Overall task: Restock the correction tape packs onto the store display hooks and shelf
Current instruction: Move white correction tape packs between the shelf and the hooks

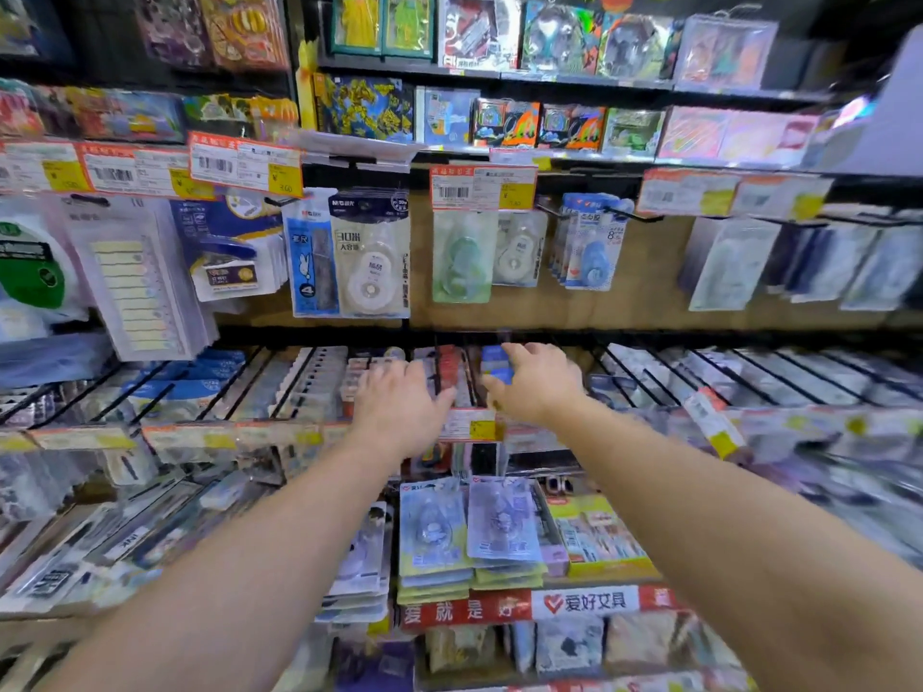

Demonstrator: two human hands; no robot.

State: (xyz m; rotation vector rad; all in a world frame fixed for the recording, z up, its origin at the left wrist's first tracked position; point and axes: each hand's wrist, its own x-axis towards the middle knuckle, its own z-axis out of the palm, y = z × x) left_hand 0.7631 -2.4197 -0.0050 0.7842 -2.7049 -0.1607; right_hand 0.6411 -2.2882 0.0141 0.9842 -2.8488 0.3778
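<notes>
Blue packs (497, 364): flat glossy blister cards, upright in the wire rack (649, 372), at 12 o'clock from your right hand (537, 384), whose fingers curl around them. Your left hand (399, 404), at 9 o'clock: flat, fingers relaxed, holding nothing. Hanging packs (369, 252) at 11 o'clock on pegs.

Hanging packs (370, 252) above wire shelf (279, 382) (stacked packs (469, 531) below).

Both forearms are cut off by the bottom edge. The right hand (537, 384) is smeared by motion, so whether its fingers (519, 353) grip the blue packs (495, 364) behind them cannot be told. Price tags (483, 188) above are unreadable.
</notes>
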